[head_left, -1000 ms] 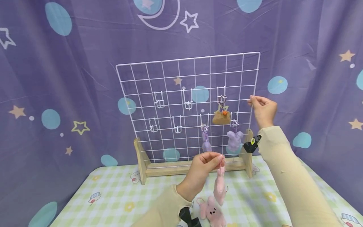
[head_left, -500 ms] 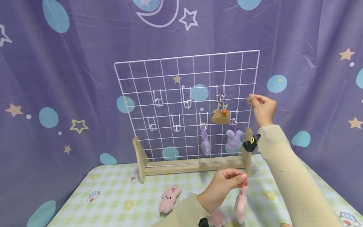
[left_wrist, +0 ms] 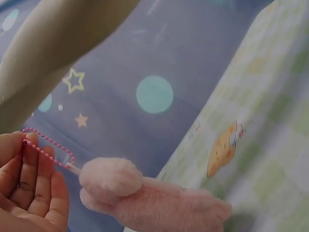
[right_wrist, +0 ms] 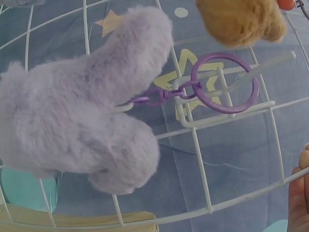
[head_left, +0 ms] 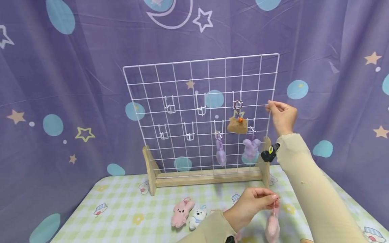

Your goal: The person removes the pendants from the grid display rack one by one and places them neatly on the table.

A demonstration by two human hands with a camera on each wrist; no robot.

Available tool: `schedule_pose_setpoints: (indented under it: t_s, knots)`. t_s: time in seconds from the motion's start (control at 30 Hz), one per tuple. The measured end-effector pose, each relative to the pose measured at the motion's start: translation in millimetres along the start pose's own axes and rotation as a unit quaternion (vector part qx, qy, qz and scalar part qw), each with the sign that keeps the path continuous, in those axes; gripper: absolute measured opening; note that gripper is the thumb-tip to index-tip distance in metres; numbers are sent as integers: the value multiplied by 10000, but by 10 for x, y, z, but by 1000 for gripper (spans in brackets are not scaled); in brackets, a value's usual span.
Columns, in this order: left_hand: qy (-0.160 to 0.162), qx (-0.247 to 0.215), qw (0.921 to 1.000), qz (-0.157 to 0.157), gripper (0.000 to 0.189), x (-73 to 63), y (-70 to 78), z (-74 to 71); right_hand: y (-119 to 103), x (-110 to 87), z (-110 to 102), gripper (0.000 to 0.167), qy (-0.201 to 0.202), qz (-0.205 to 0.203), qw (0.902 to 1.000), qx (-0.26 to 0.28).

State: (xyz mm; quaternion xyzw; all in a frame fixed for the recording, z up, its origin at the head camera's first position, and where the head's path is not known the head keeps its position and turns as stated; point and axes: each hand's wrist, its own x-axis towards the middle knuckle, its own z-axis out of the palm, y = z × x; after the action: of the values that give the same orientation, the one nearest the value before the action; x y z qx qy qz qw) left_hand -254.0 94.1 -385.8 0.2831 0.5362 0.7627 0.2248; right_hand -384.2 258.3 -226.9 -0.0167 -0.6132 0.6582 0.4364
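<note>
My left hand pinches the pink bead chain of a pink plush keychain, low at the front right. The plush dangles from that chain above the table. My right hand holds the right edge of a white wire grid rack between thumb and fingers. Close by, a purple plush keychain hangs by its purple ring on a hook. Another purple plush and a brown plush with an orange bead also hang on hooks.
Several bare white hooks, such as the upper-left hook, are on the grid. Its wooden base stands on a green checked tablecloth. A pink plush and a white plush lie in front. Another pink plush is mostly behind my left forearm.
My left hand has moved right and down, carrying the pink plush keychain away from the grid. The pink and white plushes on the table came into view. My right hand keeps its place.
</note>
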Motion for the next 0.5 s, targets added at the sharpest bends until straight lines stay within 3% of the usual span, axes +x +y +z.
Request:
schedule_pose_setpoints:
  t_s: [0.2,0.5]
  knots:
    - [210,122,9994,-236,30,22,-51,-118,15,8,-4,16,-6,38,10000,12]
    - [247,52,9996,-116,30,75,-90,-264,23,27,3,19,17,-18,10000,83]
